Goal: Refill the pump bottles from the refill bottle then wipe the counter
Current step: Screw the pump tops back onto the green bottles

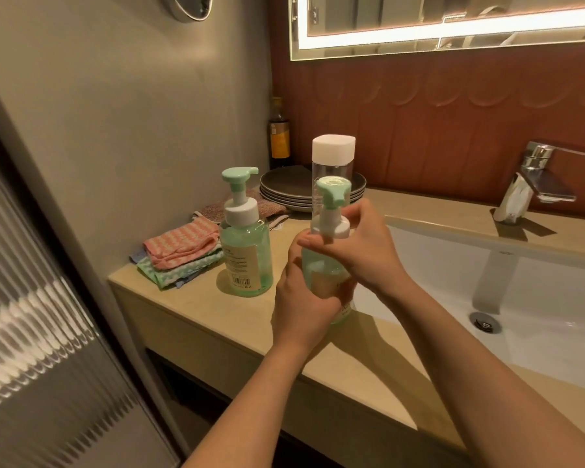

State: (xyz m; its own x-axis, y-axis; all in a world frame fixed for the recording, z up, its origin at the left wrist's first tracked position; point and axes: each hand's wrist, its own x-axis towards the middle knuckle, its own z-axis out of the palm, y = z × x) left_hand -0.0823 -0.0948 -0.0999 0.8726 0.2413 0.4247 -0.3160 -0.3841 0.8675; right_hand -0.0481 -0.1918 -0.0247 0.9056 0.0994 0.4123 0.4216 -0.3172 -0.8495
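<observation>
left hand (304, 298): pump bottle (320, 265) body | right hand (362, 251): collar (342, 228) | beside sink (487, 298)

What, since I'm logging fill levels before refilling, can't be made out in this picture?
Head view:
1. Held pump bottle: liquid level and label, covered by the left hand and right hand.
2. Clear refill bottle: lower part, behind the held bottle's pump and the right hand; contents unclear.
3. Standing pump bottle: label print too small.

held pump bottle (318, 266) label covered by left hand (301, 305), refill bottle (333, 157) base hidden behind it
</observation>
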